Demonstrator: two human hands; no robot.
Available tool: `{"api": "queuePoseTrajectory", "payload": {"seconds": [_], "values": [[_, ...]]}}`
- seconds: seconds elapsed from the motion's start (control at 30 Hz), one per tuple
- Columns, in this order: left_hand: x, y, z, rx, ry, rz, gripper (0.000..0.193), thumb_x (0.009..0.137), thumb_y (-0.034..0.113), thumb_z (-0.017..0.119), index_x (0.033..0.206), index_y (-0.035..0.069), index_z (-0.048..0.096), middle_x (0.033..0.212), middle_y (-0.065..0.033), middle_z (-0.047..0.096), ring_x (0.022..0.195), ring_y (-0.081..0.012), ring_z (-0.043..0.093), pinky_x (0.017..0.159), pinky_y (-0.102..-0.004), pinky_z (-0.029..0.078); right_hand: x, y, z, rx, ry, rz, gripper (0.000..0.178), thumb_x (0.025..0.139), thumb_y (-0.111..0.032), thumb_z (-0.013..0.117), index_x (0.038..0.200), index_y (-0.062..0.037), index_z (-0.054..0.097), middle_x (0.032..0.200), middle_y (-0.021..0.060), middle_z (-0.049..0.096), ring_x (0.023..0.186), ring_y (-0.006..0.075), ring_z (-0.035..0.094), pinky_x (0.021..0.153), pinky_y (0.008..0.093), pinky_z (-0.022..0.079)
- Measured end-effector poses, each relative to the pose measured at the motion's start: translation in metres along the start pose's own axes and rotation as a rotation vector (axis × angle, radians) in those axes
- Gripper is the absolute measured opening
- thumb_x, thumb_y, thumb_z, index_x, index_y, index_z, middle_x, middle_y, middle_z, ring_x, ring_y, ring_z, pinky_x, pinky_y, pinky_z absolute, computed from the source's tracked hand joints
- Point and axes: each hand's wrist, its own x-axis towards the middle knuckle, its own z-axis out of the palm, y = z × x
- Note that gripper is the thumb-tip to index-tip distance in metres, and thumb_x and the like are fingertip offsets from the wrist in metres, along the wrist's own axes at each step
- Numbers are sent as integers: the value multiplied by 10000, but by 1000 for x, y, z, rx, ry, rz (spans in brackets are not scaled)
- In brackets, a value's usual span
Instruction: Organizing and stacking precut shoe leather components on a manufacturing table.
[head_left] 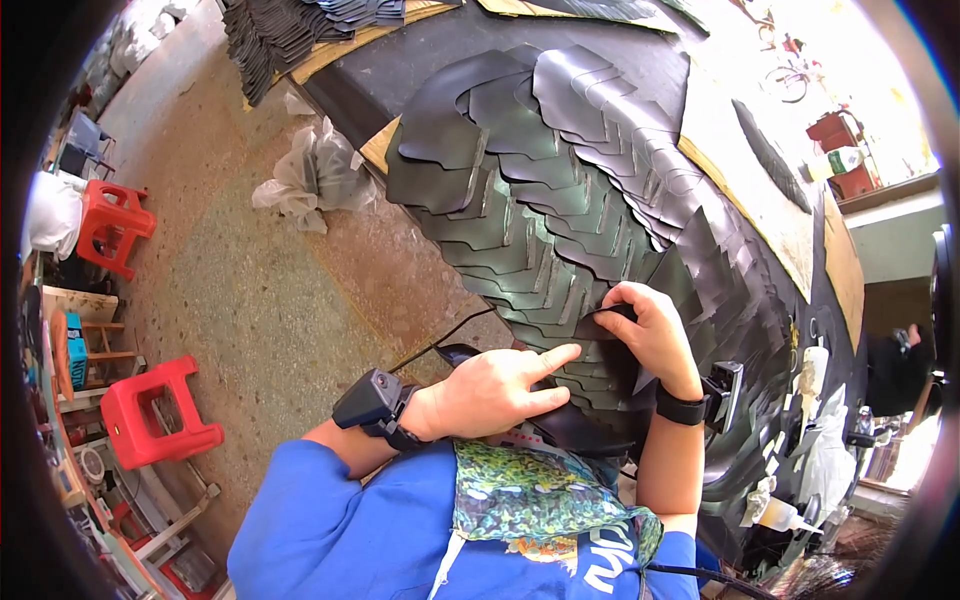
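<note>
Overlapping rows of dark, smooth, leather-like cut pieces (540,225) cover the table before me, each piece partly hidden under its neighbour. My right hand (655,338) pinches the edge of one black cut piece (597,325) between thumb and fingers, near the front of the rows. Just left of it, my left hand (488,390) has its index and middle fingers stretched out over the nearest pieces. Whether those fingertips press on the pieces I cannot tell. A dark curved piece (590,428) lies close to my body, below the left hand.
Stacked dark pieces (285,45) lie at the far left of the table. Pale boards (745,170) run along its right side, near glue-like bottles (785,515). Red plastic stools (160,412) and a crumpled plastic bag (318,172) are on the floor to the left.
</note>
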Motion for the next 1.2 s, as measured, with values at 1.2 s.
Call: {"api": "queuePoseTrajectory", "payload": {"seconds": [1.2], "values": [[26,9,-11,138,-204,-160,187,685,109,539,856,41,505,1216,-268,394,605,-244,554,513,-330,471,7,-14,18,-597,158,14,241,745,-249,615,739,-56,471,595,78,542,580,248,565,510,336,428]]}}
